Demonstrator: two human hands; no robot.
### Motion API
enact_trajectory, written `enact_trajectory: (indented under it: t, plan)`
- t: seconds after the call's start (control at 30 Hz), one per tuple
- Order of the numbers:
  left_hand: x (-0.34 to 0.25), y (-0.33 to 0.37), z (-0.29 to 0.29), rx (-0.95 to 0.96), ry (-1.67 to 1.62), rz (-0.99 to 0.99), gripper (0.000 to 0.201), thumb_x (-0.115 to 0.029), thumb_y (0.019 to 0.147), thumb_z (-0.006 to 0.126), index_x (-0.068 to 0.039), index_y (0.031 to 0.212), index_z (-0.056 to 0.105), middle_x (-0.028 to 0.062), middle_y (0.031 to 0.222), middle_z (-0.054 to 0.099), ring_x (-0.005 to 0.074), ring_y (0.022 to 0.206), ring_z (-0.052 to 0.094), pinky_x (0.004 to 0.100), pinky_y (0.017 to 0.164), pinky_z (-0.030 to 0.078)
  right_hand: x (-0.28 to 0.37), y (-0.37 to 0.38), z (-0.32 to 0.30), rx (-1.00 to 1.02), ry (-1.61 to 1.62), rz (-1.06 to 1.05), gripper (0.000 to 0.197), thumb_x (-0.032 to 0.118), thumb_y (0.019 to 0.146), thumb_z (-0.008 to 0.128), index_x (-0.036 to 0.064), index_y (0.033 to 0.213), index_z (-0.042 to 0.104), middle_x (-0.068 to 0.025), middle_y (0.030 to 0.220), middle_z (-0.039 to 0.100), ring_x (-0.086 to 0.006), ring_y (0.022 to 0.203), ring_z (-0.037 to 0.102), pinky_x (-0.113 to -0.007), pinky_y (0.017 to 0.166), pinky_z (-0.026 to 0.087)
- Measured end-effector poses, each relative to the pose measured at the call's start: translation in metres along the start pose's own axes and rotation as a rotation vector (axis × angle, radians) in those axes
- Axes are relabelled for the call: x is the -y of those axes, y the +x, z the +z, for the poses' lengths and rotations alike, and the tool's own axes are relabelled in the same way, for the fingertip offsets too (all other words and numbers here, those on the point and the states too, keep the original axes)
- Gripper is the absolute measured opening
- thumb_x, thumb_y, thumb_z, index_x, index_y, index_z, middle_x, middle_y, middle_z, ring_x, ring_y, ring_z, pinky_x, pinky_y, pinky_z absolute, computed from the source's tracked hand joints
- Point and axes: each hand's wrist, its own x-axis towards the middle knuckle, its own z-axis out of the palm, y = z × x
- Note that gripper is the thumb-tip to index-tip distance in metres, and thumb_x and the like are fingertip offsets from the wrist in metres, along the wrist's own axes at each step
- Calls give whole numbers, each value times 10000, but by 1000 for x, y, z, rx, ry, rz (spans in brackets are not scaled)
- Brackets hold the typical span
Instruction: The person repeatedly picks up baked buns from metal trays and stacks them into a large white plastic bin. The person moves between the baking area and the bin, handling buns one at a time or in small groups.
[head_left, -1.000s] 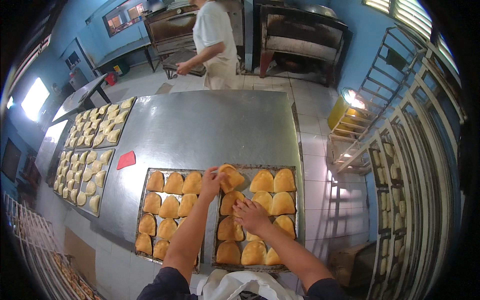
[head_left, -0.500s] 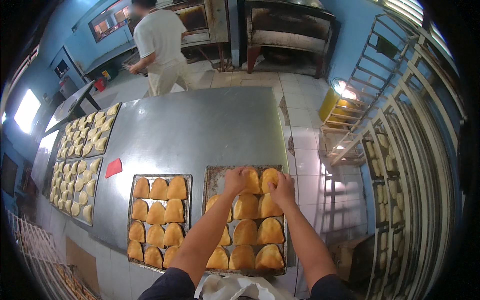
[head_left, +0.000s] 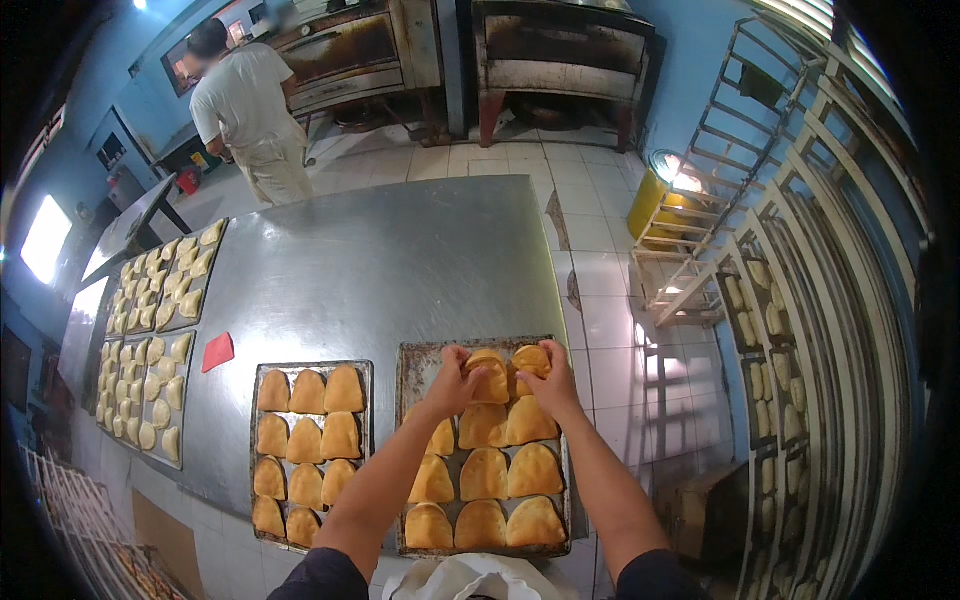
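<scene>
Golden baked folded breads fill rows on the right baking tray [head_left: 420, 362], whose far left corner shows bare, browned metal. At its far end my left hand [head_left: 452, 385] is closed on a folded bread [head_left: 488, 378], which is tilted up from the tray. Beside it my right hand [head_left: 551, 381] grips another folded bread [head_left: 531, 362], also raised at its edge. The breads in the nearer rows lie flat. To the left stands a second tray [head_left: 314, 364] with several more baked breads in rows.
A red cloth or scraper [head_left: 218, 351] lies on the metal table [head_left: 370, 260]. Trays of pale unbaked dough pieces [head_left: 160, 390] sit at the left. A tall rack [head_left: 800, 330] stands at right, ovens [head_left: 560, 70] at the back. A person [head_left: 250, 110] walks beyond the table.
Both breads at the tray's far end have been tipped up in my hands. My view has shifted slightly. The person beyond the table has moved left.
</scene>
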Motion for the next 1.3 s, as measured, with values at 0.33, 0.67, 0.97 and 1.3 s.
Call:
enact_trajectory:
  t: [0.33, 0.67, 0.97, 1.3]
  plan:
    - [-8, 30, -10, -319, -253, -353, 391, -313, 949, 663, -23, 1210, 653, 179, 1004, 699, 276, 961, 663, 376, 828, 533, -3, 0, -28, -410, 665, 192, 399, 112, 958, 639, -13, 1312, 504, -102, 1203, 601, -196, 1081, 590, -313, 939, 502]
    - [-25, 33, -36, -228, 146, -311, 478, -434, 951, 597, 24, 1018, 714, 268, 927, 696, 427, 894, 680, 491, 818, 513, 66, 47, 44, 152, 18, 47, 455, 210, 892, 728, 12, 1280, 598, -136, 1110, 689, -248, 994, 659, -351, 884, 517]
    - [-60, 3, -45, -126, 132, -290, 432, -440, 927, 629, -28, 998, 734, 245, 884, 699, 388, 875, 692, 453, 780, 530, 65, 38, 36, 42, -405, 145, 616, 366, 833, 772, 18, 1308, 591, -195, 1234, 609, -360, 1157, 576, -450, 963, 474]
    - [-32, -87, -85, 151, 440, -335, 535, -380, 783, 826, -11, 1104, 608, 188, 1088, 615, 290, 945, 616, 364, 786, 518, 58, -88, -30, 198, -622, -220, 556, 402, 876, 699, 63, 1305, 595, -150, 1369, 533, -360, 1315, 451, -508, 1094, 343]
